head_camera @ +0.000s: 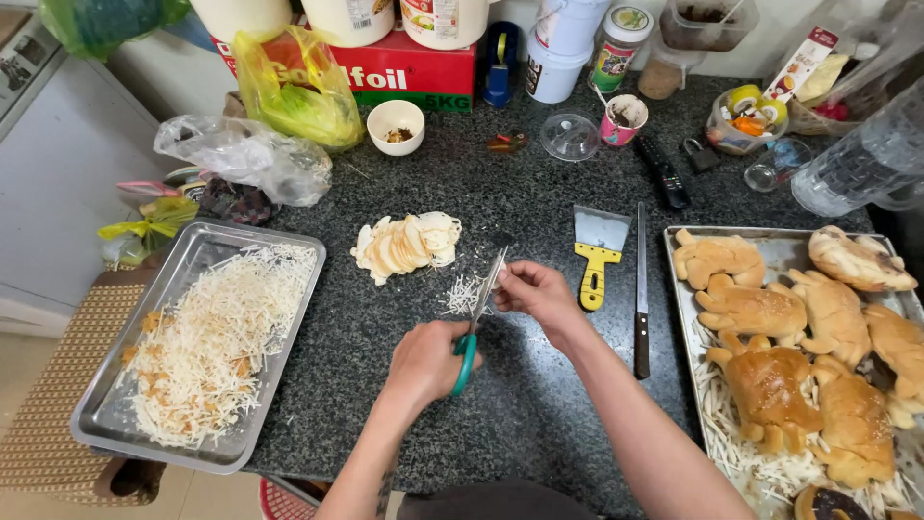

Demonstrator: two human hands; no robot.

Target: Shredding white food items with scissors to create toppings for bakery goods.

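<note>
- The left hand [428, 361] gripped green-handled scissors [478, 323].
- The right hand [539, 292] pinched a thin slice at the blades.
- Cut shreds [462, 294] lay just beside the scissors on the tabletop [539, 404].

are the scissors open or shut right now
Open, though only slightly. The scissors in the left hand show blades parted in a narrow V around a thin slice pinched by the right hand, above the shreds.
</note>
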